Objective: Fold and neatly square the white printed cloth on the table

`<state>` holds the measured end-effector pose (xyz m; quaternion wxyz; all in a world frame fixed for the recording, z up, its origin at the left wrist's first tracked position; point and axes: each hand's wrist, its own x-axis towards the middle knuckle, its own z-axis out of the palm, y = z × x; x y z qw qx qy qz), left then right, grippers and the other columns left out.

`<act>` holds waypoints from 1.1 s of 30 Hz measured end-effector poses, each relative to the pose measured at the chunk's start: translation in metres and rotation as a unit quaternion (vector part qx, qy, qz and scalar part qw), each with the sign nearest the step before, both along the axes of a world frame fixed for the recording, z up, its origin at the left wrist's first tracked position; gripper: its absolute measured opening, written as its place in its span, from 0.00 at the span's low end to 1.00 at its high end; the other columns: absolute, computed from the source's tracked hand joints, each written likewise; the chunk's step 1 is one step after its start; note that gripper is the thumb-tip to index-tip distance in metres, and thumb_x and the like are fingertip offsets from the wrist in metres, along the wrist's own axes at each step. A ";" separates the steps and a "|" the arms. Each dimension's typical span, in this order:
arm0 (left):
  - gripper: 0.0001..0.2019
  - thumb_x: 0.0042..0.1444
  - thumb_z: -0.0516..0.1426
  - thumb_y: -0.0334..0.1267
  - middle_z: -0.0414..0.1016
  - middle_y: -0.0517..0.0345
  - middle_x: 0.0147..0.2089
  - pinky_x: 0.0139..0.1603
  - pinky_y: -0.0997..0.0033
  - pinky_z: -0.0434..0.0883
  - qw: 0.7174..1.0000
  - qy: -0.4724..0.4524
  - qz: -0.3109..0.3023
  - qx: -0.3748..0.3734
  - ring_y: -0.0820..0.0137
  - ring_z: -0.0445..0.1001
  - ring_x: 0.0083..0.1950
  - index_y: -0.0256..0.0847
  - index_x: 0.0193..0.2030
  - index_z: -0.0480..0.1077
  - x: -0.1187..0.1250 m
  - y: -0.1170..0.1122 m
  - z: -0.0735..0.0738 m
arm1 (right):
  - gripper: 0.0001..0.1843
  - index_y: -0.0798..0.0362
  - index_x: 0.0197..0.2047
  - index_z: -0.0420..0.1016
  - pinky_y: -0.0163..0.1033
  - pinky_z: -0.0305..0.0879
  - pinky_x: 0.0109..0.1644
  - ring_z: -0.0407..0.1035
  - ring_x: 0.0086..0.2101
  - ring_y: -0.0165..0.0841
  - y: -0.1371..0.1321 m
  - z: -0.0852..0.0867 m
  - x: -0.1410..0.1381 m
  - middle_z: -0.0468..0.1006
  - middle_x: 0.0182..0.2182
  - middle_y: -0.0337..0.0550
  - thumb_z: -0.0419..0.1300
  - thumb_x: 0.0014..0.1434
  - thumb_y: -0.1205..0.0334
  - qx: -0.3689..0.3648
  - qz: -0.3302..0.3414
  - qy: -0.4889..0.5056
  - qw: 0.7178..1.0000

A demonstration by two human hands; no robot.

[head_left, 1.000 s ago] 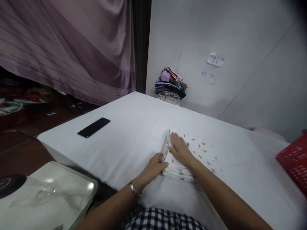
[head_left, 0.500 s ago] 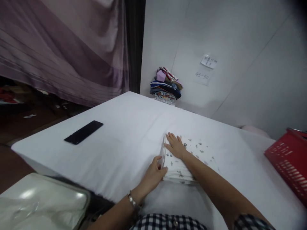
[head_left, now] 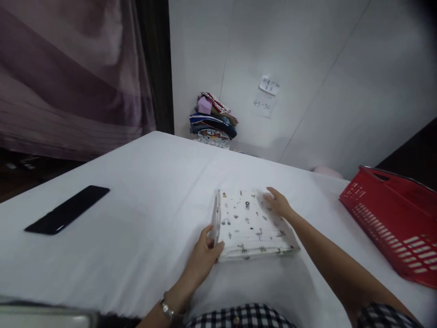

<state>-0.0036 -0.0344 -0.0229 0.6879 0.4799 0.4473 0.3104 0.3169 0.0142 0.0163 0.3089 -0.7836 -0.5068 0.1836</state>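
Observation:
A white cloth (head_left: pixel 251 223) printed with small figures lies folded into a neat, layered rectangle on the white-covered table. At its near left corner, my left hand (head_left: pixel 203 253) grips the edge, thumb on top and the other fingers curved along the side. Some of those fingertips are hidden by the cloth. Over the far right part of the cloth rests my right hand (head_left: pixel 278 202), fingers stretched out and holding nothing.
A black phone-like slab (head_left: pixel 68 209) lies on the table (head_left: pixel 143 246) at left. To the right stands a red plastic basket (head_left: pixel 385 218). Several folded clothes (head_left: pixel 213 120) are stacked by the wall, below paper notes (head_left: pixel 268 86). A purple curtain (head_left: pixel 68 68) hangs at left.
My right hand has slid from the left part of the cloth to its far right part. My left hand stays at the left edge. The view has turned right, showing more of the basket.

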 end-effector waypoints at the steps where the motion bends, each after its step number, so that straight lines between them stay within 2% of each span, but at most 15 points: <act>1: 0.35 0.50 0.59 0.43 0.74 0.55 0.36 0.32 0.70 0.67 1.000 0.000 0.001 -0.003 0.67 0.72 0.34 0.39 0.61 0.48 0.000 0.000 0.000 | 0.35 0.54 0.60 0.63 0.47 0.55 0.60 0.60 0.57 0.42 -0.011 -0.001 0.011 0.63 0.59 0.51 0.58 0.53 0.45 -0.009 -0.027 0.005 1.000; 3: 0.35 0.49 0.59 0.43 0.73 0.56 0.35 0.30 0.71 0.67 1.000 0.008 0.002 -0.006 0.67 0.72 0.33 0.39 0.61 0.48 0.000 0.001 0.001 | 0.38 0.57 0.62 0.60 0.47 0.64 0.52 0.68 0.49 0.42 -0.032 -0.003 0.024 0.69 0.54 0.55 0.58 0.53 0.45 -0.035 -0.071 0.036 0.996; 6: 0.36 0.48 0.60 0.43 0.73 0.58 0.33 0.29 0.71 0.66 1.000 0.022 0.005 -0.011 0.68 0.71 0.31 0.39 0.61 0.49 -0.001 0.001 0.004 | 0.45 0.59 0.64 0.56 0.44 0.69 0.42 0.72 0.41 0.42 -0.059 -0.004 0.027 0.74 0.48 0.57 0.61 0.50 0.43 -0.078 -0.125 0.139 0.979; 8: 0.36 0.48 0.60 0.44 0.73 0.57 0.33 0.29 0.71 0.67 0.999 0.023 0.006 -0.021 0.68 0.71 0.32 0.39 0.61 0.50 -0.001 0.002 0.007 | 0.49 0.59 0.64 0.55 0.45 0.69 0.41 0.72 0.42 0.43 -0.071 -0.003 0.024 0.71 0.51 0.60 0.64 0.46 0.42 -0.101 -0.146 0.199 0.964; 12: 0.38 0.45 0.62 0.43 0.73 0.55 0.35 0.32 0.69 0.69 0.998 0.022 0.019 -0.051 0.66 0.73 0.35 0.38 0.61 0.51 -0.003 0.002 0.016 | 0.51 0.60 0.64 0.54 0.44 0.70 0.43 0.71 0.46 0.44 -0.083 0.000 0.021 0.68 0.55 0.62 0.67 0.44 0.44 -0.143 -0.129 0.283 0.940; 15: 0.38 0.45 0.62 0.43 0.74 0.54 0.36 0.31 0.70 0.69 0.998 0.032 0.016 -0.051 0.66 0.73 0.35 0.38 0.61 0.50 -0.005 0.001 0.017 | 0.49 0.61 0.63 0.55 0.40 0.71 0.43 0.72 0.46 0.43 -0.086 -0.003 0.022 0.69 0.54 0.60 0.68 0.44 0.50 -0.084 -0.126 0.324 0.934; 18: 0.39 0.46 0.61 0.40 0.73 0.58 0.33 0.27 0.73 0.66 0.998 0.052 -0.005 -0.039 0.70 0.71 0.30 0.39 0.63 0.48 -0.006 -0.002 0.013 | 0.43 0.59 0.61 0.60 0.41 0.72 0.42 0.73 0.43 0.43 -0.089 -0.009 0.022 0.73 0.51 0.56 0.68 0.45 0.53 -0.032 -0.136 0.324 0.936; 21: 0.41 0.45 0.61 0.39 0.71 0.59 0.30 0.26 0.73 0.66 0.996 0.072 -0.020 -0.044 0.71 0.70 0.28 0.36 0.64 0.46 -0.007 -0.004 0.011 | 0.42 0.60 0.60 0.61 0.42 0.72 0.42 0.74 0.42 0.43 -0.095 -0.015 0.021 0.74 0.50 0.57 0.68 0.44 0.55 -0.046 -0.134 0.311 0.940; 23: 0.41 0.44 0.62 0.39 0.71 0.57 0.32 0.27 0.73 0.67 0.995 0.079 -0.014 -0.063 0.70 0.70 0.29 0.35 0.64 0.47 -0.007 -0.004 0.013 | 0.45 0.60 0.62 0.58 0.41 0.71 0.43 0.73 0.43 0.42 -0.099 -0.016 0.021 0.71 0.52 0.58 0.68 0.45 0.52 -0.062 -0.126 0.301 0.943; 26: 0.42 0.42 0.63 0.39 0.73 0.54 0.36 0.27 0.74 0.67 0.994 0.074 0.006 -0.086 0.70 0.70 0.31 0.36 0.63 0.49 -0.006 -0.006 0.020 | 0.47 0.60 0.64 0.56 0.42 0.68 0.48 0.70 0.47 0.43 -0.101 -0.018 0.023 0.67 0.56 0.60 0.65 0.46 0.45 -0.086 -0.117 0.249 0.958; 30: 0.42 0.41 0.63 0.38 0.70 0.46 0.51 0.27 0.75 0.66 0.993 0.059 0.028 -0.096 0.67 0.71 0.39 0.39 0.63 0.49 -0.003 -0.008 0.028 | 0.46 0.55 0.63 0.59 0.47 0.62 0.54 0.68 0.48 0.46 -0.098 -0.021 0.028 0.70 0.52 0.55 0.63 0.45 0.41 -0.081 -0.111 0.097 0.986; 33: 0.44 0.42 0.62 0.38 0.65 0.44 0.57 0.28 0.74 0.67 0.992 0.047 0.039 -0.106 0.64 0.71 0.44 0.40 0.65 0.46 -0.002 -0.008 0.028 | 0.48 0.54 0.65 0.54 0.46 0.64 0.51 0.70 0.45 0.44 -0.094 -0.021 0.028 0.71 0.50 0.53 0.61 0.47 0.41 -0.067 -0.105 0.097 0.987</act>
